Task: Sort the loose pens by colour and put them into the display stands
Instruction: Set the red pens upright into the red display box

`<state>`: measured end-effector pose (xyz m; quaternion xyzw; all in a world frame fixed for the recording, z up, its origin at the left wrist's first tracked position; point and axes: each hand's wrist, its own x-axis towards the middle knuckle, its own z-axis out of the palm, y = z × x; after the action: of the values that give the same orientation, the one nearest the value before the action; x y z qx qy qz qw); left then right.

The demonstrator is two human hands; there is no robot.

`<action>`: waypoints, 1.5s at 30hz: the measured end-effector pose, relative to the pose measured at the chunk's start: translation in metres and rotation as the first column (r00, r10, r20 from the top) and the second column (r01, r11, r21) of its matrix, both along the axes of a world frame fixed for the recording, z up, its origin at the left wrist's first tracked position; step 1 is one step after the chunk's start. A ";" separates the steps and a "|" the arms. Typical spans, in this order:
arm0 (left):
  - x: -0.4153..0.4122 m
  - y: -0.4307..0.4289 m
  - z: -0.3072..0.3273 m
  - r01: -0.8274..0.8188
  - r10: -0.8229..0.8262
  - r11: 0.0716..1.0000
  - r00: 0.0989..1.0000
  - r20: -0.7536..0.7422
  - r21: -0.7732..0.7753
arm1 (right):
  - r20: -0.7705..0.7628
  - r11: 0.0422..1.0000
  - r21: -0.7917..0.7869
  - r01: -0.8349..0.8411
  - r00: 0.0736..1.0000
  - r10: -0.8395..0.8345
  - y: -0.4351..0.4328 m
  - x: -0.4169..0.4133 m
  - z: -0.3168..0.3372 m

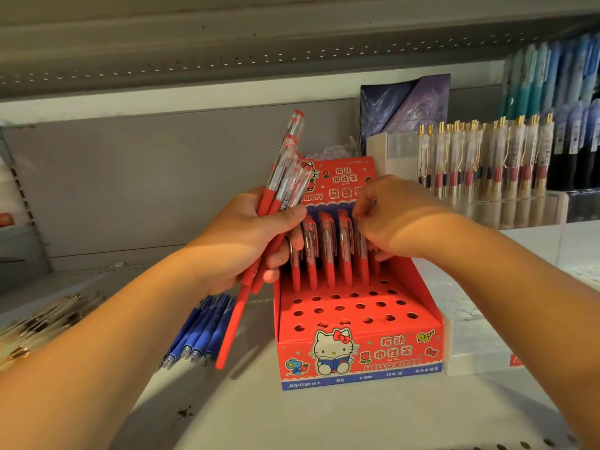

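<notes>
A red cardboard display stand [357,349] with rows of round holes stands on the shelf in front of me. Several red pens [328,251] stand upright in its back row. My left hand [246,241] grips a bunch of red pens [285,177], tips pointing down and clear tops up, just left of the stand. My right hand [399,216] reaches over the back row and pinches the top of a red pen [361,251] standing at the right end. Several blue pens [201,329] lie loose on the shelf to the left of the stand.
A clear acrylic holder [487,177] full of gold-clipped pens stands at the back right, with blue and teal pens behind it. A white box [470,345] sits right of the stand. Dark loose pens [45,316] lie at the far left. A purple packet [406,105] leans at the back.
</notes>
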<state>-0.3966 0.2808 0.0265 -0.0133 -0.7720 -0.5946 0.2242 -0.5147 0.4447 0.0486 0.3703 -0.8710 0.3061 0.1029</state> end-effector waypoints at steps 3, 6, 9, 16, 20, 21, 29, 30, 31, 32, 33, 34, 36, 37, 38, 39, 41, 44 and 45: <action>0.000 0.001 0.000 -0.005 0.005 1.000 1.000 -0.006 -0.014 | -0.088 0.996 0.056 0.064 0.994 -0.059 0.000 0.001 0.000; 0.000 0.001 0.000 -0.007 0.007 1.000 1.000 0.008 -0.024 | -0.233 0.997 -0.045 0.055 0.970 -0.064 0.001 0.000 0.001; 0.001 0.003 -0.001 0.026 -0.025 0.999 1.000 0.018 -0.026 | -0.168 0.926 -0.332 -0.178 0.977 0.128 -0.002 0.007 0.001; 0.004 0.008 -0.001 0.096 -0.095 0.994 0.995 0.024 -0.046 | 0.262 0.705 -0.668 -0.239 0.811 0.523 -0.010 0.025 -0.004; 0.004 0.010 -0.002 0.122 -0.118 0.989 0.992 0.051 -0.079 | 0.262 0.646 -0.721 -0.251 0.765 0.588 -0.010 0.027 -0.003; 0.004 0.010 -0.002 0.125 -0.122 0.989 0.992 0.042 -0.076 | 0.252 0.639 -0.726 -0.255 0.766 0.592 -0.009 0.027 -0.002; 0.003 0.011 0.000 0.099 -0.099 0.995 0.995 -0.013 -0.003 | 0.276 0.513 -0.848 -0.134 0.715 0.643 -0.003 0.028 0.008; 0.002 0.011 0.000 0.091 -0.091 0.996 0.996 -0.014 -0.001 | 0.269 0.495 -0.862 -0.112 0.725 0.634 -0.003 0.027 0.009; 0.002 0.011 0.000 0.080 -0.080 0.997 0.997 -0.012 0.000 | 0.261 0.480 -0.873 -0.091 0.745 0.614 -0.003 0.025 0.011; 0.002 0.011 0.000 0.067 -0.067 0.998 0.998 -0.010 0.000 | 0.251 0.469 -0.880 -0.072 0.768 0.589 -0.002 0.023 0.013; 0.002 0.011 0.000 0.052 -0.052 0.999 0.999 -0.006 -0.001 | 0.242 0.462 -0.885 -0.058 0.790 0.563 -0.002 0.021 0.015; 0.002 0.010 0.000 0.034 -0.034 0.999 0.999 -0.002 -0.008 | 0.234 0.458 -0.888 -0.050 0.807 0.543 -0.001 0.019 0.016; 0.001 0.010 0.000 -0.001 0.001 0.999 1.000 0.000 -0.041 | 0.228 0.460 -0.887 -0.038 0.830 0.508 0.003 0.016 0.018; 0.001 0.009 0.000 -0.015 0.015 0.999 1.000 -0.001 -0.052 | 0.229 0.472 -0.881 -0.032 0.844 0.485 0.004 0.013 0.019; 0.001 0.009 0.000 -0.025 0.025 0.998 1.000 -0.001 -0.052 | 0.229 0.499 -0.866 -0.031 0.862 0.452 0.006 0.010 0.020; 0.001 0.008 0.000 -0.028 0.028 0.999 1.000 0.000 -0.044 | 0.223 0.542 -0.840 -0.038 0.886 0.407 0.007 0.008 0.020; 0.002 0.008 0.001 -0.023 0.023 0.999 1.000 0.000 -0.030 | 0.140 0.685 -0.725 -0.075 0.957 0.253 0.007 0.002 0.020; 0.002 0.008 0.001 -0.015 0.015 1.000 1.000 0.002 -0.024 | -0.121 0.883 -0.462 -0.080 0.992 0.027 0.004 -0.002 0.013; 0.002 0.008 0.001 -0.015 0.015 1.000 1.000 0.002 -0.023 | -0.168 0.913 -0.402 -0.065 0.986 -0.004 0.004 -0.002 0.011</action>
<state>-0.3948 0.2888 0.0270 -0.0094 -0.7793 -0.5839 0.2274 -0.5163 0.4484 0.0599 0.3784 -0.7710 0.4502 0.2444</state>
